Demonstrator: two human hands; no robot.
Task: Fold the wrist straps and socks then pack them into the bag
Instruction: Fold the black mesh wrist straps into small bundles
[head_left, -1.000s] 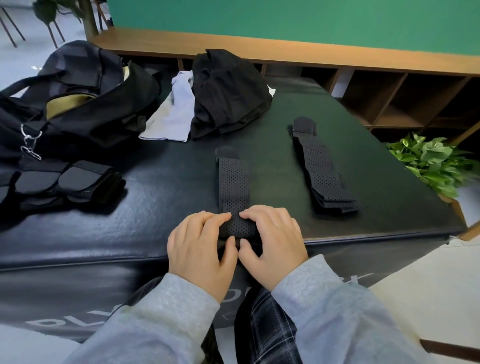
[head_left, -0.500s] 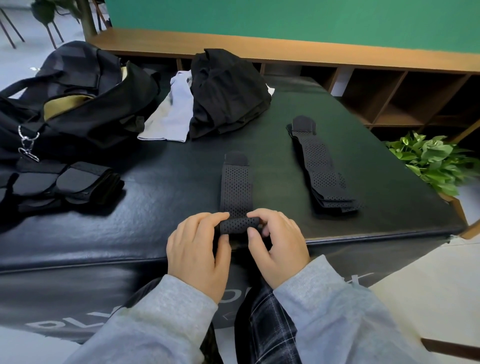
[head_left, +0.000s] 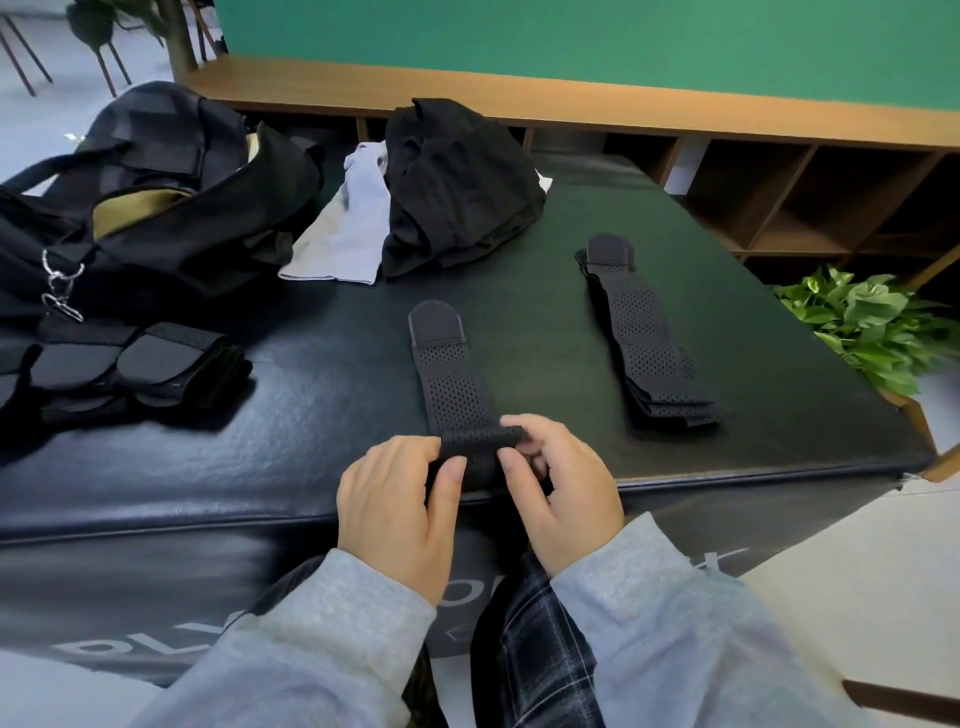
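The black perforated wrist strap (head_left: 451, 382) lies on the black mat (head_left: 311, 457), its near end rolled and pinched by the left hand (head_left: 397, 506) and right hand (head_left: 563, 493). More straps (head_left: 649, 338) lie right of it; the bag (head_left: 156, 208) is far left.

One head-worn wide-angle view looks forward and down, close over the black padded table (head_left: 519, 322).

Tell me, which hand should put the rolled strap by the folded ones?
Probably the left hand. Both hands pinch the wrist strap, but the folded straps and bag lie on its side; the right hand would cross over.
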